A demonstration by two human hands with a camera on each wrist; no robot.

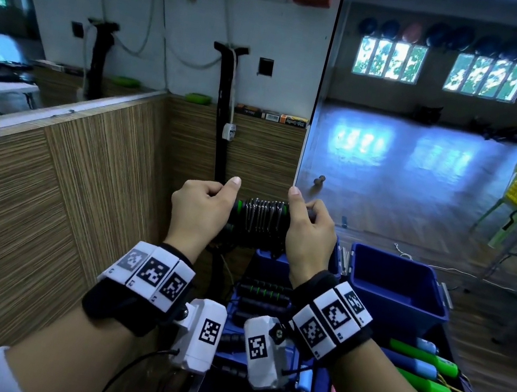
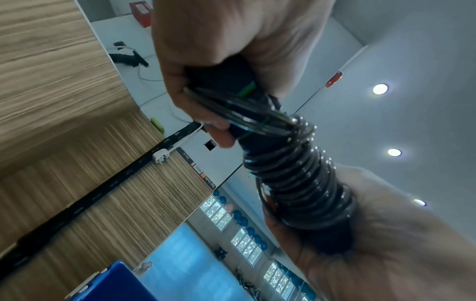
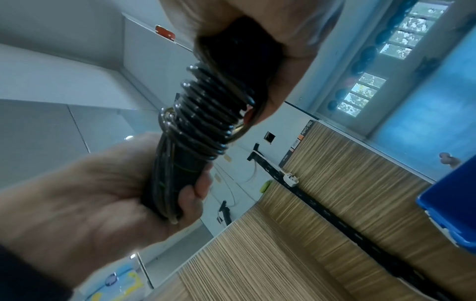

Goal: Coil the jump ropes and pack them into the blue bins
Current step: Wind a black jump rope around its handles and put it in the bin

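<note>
Head view: left hand and right hand raised side by side, each wrapped around one end of a black jump rope bundle, thumbs up. Glossy cord wound in tight turns around the handles between the two fists. Held in the air above a blue bin already loaded with coiled black ropes; a second blue bin just to its right. Loose ropes with green, blue and yellow handles lying near the right forearm.

Left wrist view: left hand gripping the handle end with a green ring, several cord strands caught under the fingers; right hand closed around the far end.

Right wrist view: right hand clamped on the bundle top, left hand on the lower end, coils between.
</note>
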